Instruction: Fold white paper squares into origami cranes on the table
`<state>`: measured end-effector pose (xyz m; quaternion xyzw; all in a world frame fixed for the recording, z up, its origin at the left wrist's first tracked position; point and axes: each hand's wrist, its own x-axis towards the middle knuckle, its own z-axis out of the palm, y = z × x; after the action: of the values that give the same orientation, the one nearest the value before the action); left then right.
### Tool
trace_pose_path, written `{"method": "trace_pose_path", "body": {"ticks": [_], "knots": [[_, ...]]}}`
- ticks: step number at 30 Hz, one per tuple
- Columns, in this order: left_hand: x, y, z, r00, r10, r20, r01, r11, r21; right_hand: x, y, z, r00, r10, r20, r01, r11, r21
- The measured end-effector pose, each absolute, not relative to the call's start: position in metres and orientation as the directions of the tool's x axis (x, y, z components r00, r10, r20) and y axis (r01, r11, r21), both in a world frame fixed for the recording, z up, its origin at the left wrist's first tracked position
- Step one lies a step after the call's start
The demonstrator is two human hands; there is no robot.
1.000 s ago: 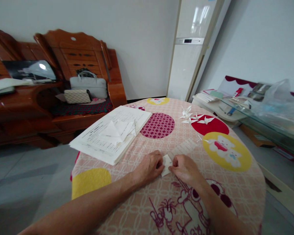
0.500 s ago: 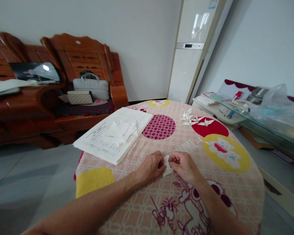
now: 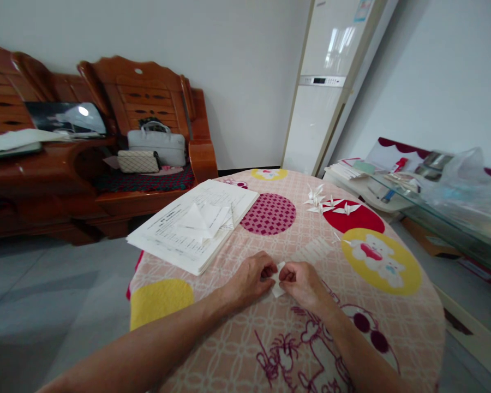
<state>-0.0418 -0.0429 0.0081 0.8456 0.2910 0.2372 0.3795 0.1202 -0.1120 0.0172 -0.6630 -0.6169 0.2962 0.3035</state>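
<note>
A small folded piece of white paper (image 3: 277,288) lies low over the patterned tablecloth (image 3: 233,338), between my two hands. My left hand (image 3: 257,277) pinches its left side with thumb and forefinger. From the other side, my right hand (image 3: 300,281) has its fingertips closed on the paper's right part. Fingers cover much of the sheet, so its exact folds are hidden. Beyond my right hand, several folded white paper cranes (image 3: 331,204) stand on the cloth. A strip of pale paper (image 3: 313,249) lies nearer, just past my right hand.
At the left of the round table is a stack of printed sheets (image 3: 167,232) with loose folded white paper (image 3: 202,221) on top. A glass-topped stand (image 3: 429,204) with a plastic bag (image 3: 466,180) borders the right side. Wooden seats (image 3: 147,98) stand behind left.
My right hand's fingers have moved slightly down and left, closer to my left hand, over the paper. The whole view has shifted a little.
</note>
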Motion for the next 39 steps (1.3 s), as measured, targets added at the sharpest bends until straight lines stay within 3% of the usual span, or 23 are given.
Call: {"method": "trace_pose_path", "body": {"ticks": [11,19,23,27,39], "knots": [[-0.046,-0.035,0.008,0.731,0.673,0.114,0.312,-0.478,0.821,0.12,-0.113,0.016,0.071,0.996,-0.046,0.622,-0.08,-0.779],[-0.05,-0.027,-0.001,0.718,0.695,-0.019,0.235,-0.217,0.947,0.124,-0.114,0.01,0.052,0.998,-0.04,0.626,-0.063,-0.778],[-0.057,-0.028,0.009,0.732,0.674,0.095,0.274,-0.42,0.865,0.125,-0.116,0.009,0.049,0.998,-0.036,0.614,-0.059,-0.787],[-0.069,-0.039,0.02,0.849,0.501,0.166,0.233,-0.638,0.734,0.125,-0.119,0.011,0.039,0.999,-0.004,0.621,-0.027,-0.783],[-0.081,-0.05,0.013,0.857,0.481,0.182,0.219,-0.662,0.717,0.127,-0.119,0.009,0.074,0.997,-0.007,0.598,-0.05,-0.8]]}}
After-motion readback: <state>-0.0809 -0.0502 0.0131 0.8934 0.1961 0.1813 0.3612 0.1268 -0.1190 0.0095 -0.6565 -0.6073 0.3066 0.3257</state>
